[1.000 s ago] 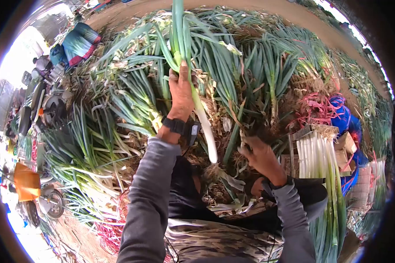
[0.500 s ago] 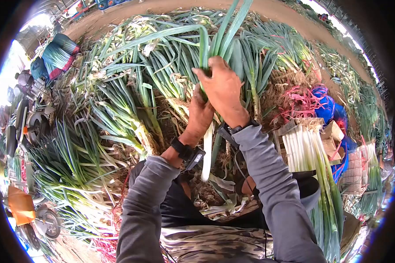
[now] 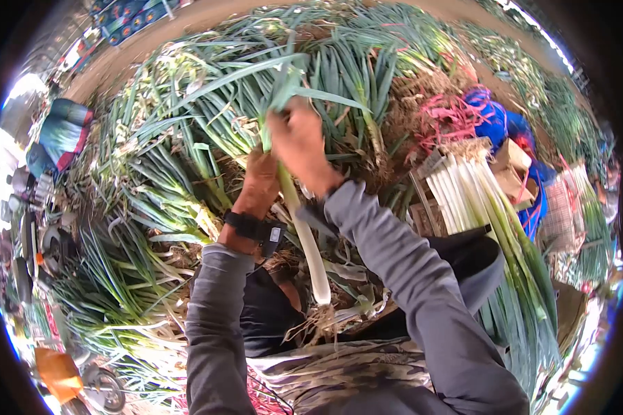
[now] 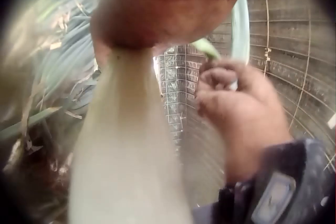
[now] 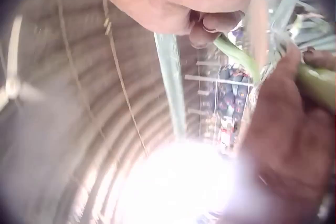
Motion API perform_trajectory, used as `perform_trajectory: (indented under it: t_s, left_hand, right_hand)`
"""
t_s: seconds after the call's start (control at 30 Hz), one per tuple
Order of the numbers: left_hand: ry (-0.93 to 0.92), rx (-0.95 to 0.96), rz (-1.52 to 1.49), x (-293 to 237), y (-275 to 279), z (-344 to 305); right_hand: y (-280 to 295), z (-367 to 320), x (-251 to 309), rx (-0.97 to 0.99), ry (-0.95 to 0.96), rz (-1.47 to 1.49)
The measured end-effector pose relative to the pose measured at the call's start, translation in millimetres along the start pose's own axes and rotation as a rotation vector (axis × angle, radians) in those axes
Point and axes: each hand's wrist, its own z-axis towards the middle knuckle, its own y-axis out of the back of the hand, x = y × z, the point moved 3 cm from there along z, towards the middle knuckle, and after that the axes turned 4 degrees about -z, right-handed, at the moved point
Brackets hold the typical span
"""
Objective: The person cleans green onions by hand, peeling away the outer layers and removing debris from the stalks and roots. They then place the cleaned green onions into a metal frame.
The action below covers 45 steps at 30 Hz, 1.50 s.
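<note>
The long onion [image 3: 309, 250] is in the middle of the frame, with its white part below the left hand [image 3: 257, 183]. It leans, with its long line running from the leaves near the upper middle down and a little to the right, to the roots [image 3: 321, 322] in the lower middle. So the white part points down toward the person's lap, and the green leaves point up and away. The left hand is nearer to the white part, and its fingers are curled round the stem just above it. The right hand [image 3: 301, 144] is a bit higher and to the right, close beside the left one, up by the leaves. Its fingers are bent in and pinch a thin green strip [image 5: 239, 59] that runs from the fingertips toward the left hand. Where that strip joins the stem, I cannot tell. The right fingers look blurry from the head, but the wrist views show the pinch. A heap of onions [image 3: 111, 259] lies at the left of the frame. At the right is a bunch of clean white stalks [image 3: 458, 197], and pink string [image 3: 450, 119] sits above it.
</note>
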Motion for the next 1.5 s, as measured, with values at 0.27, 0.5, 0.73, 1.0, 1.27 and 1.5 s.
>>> perform_trajectory:
  t_s: [0.27,0.5,0.73,1.0,1.27,1.5]
  left_hand:
    - [-0.24,-0.181,0.147,-38.5,15.7,-7.8]
    - [-0.542,-0.376,-0.018,-96.0,5.9,-13.0]
    - [-0.354,-0.223,-0.519,-65.8,33.3,6.7]
    - [-0.032,-0.276,-0.15,14.5,-36.8,-23.8]
    - [0.074,0.121,0.428,46.8,-84.2,-13.8]
    - [0.284,0.135,0.373,81.7,-73.0,6.3]
  right_hand:
    - [127.6,-56.9,-78.7,0.238,-0.63,-0.088]
    - [157.6,-325.0,-111.5,1.629,-0.478,-0.767]
    - [63.7,-172.6,-33.7,0.649,-0.863,0.38]
    - [22.0,-78.2,-49.8,0.132,-0.537,0.873]
    - [228.7,14.8,37.5,-0.094,-0.094,0.064]
    - [511.0,92.6,189.2,-0.007,0.253,-1.694]
